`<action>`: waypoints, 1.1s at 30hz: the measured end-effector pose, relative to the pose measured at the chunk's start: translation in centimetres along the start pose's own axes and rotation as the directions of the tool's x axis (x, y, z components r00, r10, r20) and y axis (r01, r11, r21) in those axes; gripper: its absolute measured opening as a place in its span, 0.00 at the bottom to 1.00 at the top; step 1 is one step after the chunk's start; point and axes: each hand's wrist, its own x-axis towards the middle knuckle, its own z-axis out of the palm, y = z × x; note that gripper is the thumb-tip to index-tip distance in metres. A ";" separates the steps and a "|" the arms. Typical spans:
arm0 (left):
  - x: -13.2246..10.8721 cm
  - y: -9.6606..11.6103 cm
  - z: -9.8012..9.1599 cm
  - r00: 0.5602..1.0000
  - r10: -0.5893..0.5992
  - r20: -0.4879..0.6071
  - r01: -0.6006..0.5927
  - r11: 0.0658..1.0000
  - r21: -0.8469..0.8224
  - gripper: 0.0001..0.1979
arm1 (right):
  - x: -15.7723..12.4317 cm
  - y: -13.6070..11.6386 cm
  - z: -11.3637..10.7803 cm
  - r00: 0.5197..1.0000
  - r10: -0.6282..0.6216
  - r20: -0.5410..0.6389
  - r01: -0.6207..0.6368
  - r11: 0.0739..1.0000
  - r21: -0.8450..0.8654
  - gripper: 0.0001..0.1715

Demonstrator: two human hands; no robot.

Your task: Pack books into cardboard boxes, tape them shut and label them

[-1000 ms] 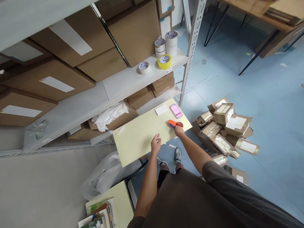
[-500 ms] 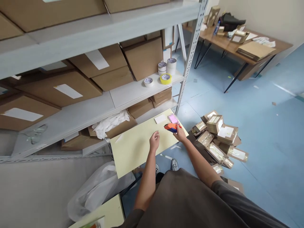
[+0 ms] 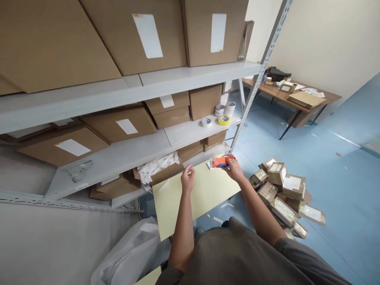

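Observation:
My right hand (image 3: 234,170) is closed around an orange-and-blue tool that looks like a tape dispenser (image 3: 220,161), over the far right end of the pale yellow table (image 3: 178,202). Part of it is blurred out and part is covered by my fingers. Just under its left end, the edge of a white pad (image 3: 209,165) shows on the tabletop. My left hand (image 3: 187,179) hangs over the middle of the table, fingers loosely curled and apart, with nothing in it. A thin white scrap (image 3: 164,185) lies on the table to its left.
Metal shelving (image 3: 142,147) with cardboard boxes (image 3: 118,123) stands behind the table. Tape rolls (image 3: 223,120) sit on its middle shelf, and white cloth-like material (image 3: 158,166) lies lower down. Small taped boxes (image 3: 285,198) are heaped on the floor at right. A plastic bag (image 3: 130,253) is at lower left.
The view has tilted up, showing more of the upper shelf. My right hand has moved the tape dispenser over the white pad and turned it; the pink paper is no longer visible.

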 end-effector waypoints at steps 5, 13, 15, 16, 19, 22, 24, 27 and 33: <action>1.0 -2.0 -4.7 0.997 -0.001 -0.073 0.003 1.000 0.023 0.21 | 3.5 -1.9 1.9 0.997 -0.066 -0.051 0.066 0.998 -0.004 0.25; 1.9 -2.4 -7.4 0.982 -0.018 -0.186 0.029 0.998 0.057 0.22 | 14.3 -3.3 4.2 0.995 -0.096 0.033 0.098 0.994 -0.054 0.31; 2.1 -2.3 -7.3 0.978 -0.022 -0.206 0.037 0.997 0.069 0.23 | 17.9 -3.5 4.8 0.994 -0.097 0.054 0.101 0.992 -0.076 0.32; 2.2 -2.2 -7.1 0.976 -0.025 -0.216 0.042 0.996 0.074 0.23 | 19.8 -3.6 5.1 0.993 -0.093 0.074 0.099 0.992 -0.083 0.32; 2.5 -2.1 -6.4 0.963 -0.040 -0.265 0.063 0.995 0.081 0.23 | 25.4 -3.5 6.3 0.987 -0.086 0.136 0.098 0.991 -0.089 0.32; 2.6 -2.1 -5.4 0.948 -0.043 -0.316 0.074 0.994 0.086 0.23 | 29.9 -2.9 7.6 0.973 -0.093 0.211 0.113 0.990 -0.083 0.35; 2.5 -2.0 -4.8 0.942 -0.048 -0.332 0.084 0.992 0.095 0.23 | 31.7 -2.1 8.6 0.963 -0.101 0.248 0.121 0.991 -0.064 0.34; 2.4 -1.9 -4.0 0.932 -0.077 -0.354 0.124 0.986 0.112 0.23 | 32.9 -0.5 10.1 0.958 -0.112 0.265 0.118 0.993 -0.005 0.31; 3.3 -1.2 -2.2 0.928 -0.102 -0.359 0.158 0.979 0.129 0.23 | 33.1 1.5 12.2 0.961 -0.198 0.192 0.178 0.977 0.116 0.31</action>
